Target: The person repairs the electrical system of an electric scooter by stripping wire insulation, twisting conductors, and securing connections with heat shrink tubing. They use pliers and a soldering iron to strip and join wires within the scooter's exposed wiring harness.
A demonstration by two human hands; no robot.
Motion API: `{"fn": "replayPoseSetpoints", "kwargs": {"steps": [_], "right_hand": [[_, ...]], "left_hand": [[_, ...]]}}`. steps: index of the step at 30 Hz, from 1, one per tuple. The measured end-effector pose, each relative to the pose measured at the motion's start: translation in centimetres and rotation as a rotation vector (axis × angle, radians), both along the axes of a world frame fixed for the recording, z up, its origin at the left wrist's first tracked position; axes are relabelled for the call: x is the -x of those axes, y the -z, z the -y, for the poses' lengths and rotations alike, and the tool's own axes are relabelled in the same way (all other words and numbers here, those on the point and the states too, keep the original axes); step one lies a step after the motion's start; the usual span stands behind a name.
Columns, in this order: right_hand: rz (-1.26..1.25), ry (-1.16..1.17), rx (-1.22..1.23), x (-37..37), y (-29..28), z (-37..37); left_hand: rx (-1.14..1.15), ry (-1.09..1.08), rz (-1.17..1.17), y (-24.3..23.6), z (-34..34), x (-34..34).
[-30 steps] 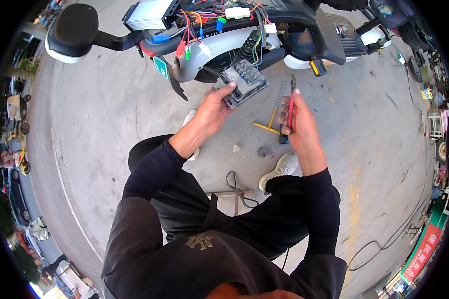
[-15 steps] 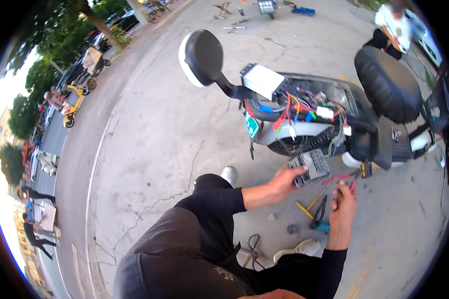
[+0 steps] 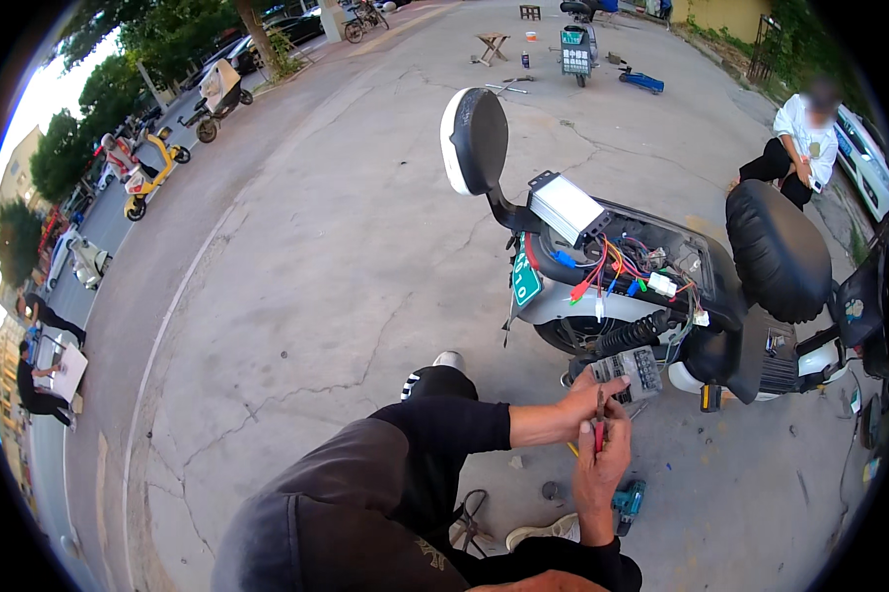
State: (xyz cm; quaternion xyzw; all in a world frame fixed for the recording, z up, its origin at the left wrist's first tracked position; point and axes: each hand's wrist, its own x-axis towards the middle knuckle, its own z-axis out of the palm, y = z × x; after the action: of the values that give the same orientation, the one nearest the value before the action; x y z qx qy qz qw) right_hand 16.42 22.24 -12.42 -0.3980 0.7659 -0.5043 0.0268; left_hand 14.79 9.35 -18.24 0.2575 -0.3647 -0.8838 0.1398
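Note:
My left hand (image 3: pixel 582 397) grips a grey plastic electrical module (image 3: pixel 638 373) below the opened electric scooter (image 3: pixel 686 296), thumb on top. My right hand (image 3: pixel 605 459) is closed on red-handled pliers (image 3: pixel 599 421), their jaws upright right beside my left hand's fingers; whether they touch the module I cannot tell. Loose coloured wires and plugs (image 3: pixel 617 271) hang over the scooter's frame, beside a silver box (image 3: pixel 567 207) that lies on top. A teal cordless power tool (image 3: pixel 629 508) rests on the ground right of my right hand, and a yellow-handled tool (image 3: pixel 571 449) is partly hidden behind my hands.
A detached-looking black seat (image 3: pixel 775 252) is at the scooter's right. A person (image 3: pixel 804 148) sits beyond it. Two people (image 3: pixel 40 390) work at the far left near parked scooters (image 3: pixel 148 173). A folding stool (image 3: pixel 489 44) and a blue floor tool (image 3: pixel 641 81) stand farther back.
The view has swung upward to show more of the street. My right hand has brought the pliers leftward to my left hand, and their handles, spread half a second ago, now look closer together.

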Motion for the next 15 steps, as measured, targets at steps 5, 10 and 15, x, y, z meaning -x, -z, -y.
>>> {"fn": "replayPoseSetpoints", "kwargs": {"steps": [5, 10, 15], "right_hand": [[-0.001, 0.208, 0.076, -1.2, 0.3, 2.6], [-0.031, 0.318, -0.154, 3.2, -3.6, -1.6], [0.879, 0.362, 0.305, 8.6, -1.5, -7.7]], "left_hand": [[0.014, 0.032, -0.077, 1.0, -0.5, 0.9], [-0.011, -0.060, 0.124, -2.4, 0.7, -1.1], [0.070, 0.023, 0.127, -3.3, 1.2, -1.8]]}}
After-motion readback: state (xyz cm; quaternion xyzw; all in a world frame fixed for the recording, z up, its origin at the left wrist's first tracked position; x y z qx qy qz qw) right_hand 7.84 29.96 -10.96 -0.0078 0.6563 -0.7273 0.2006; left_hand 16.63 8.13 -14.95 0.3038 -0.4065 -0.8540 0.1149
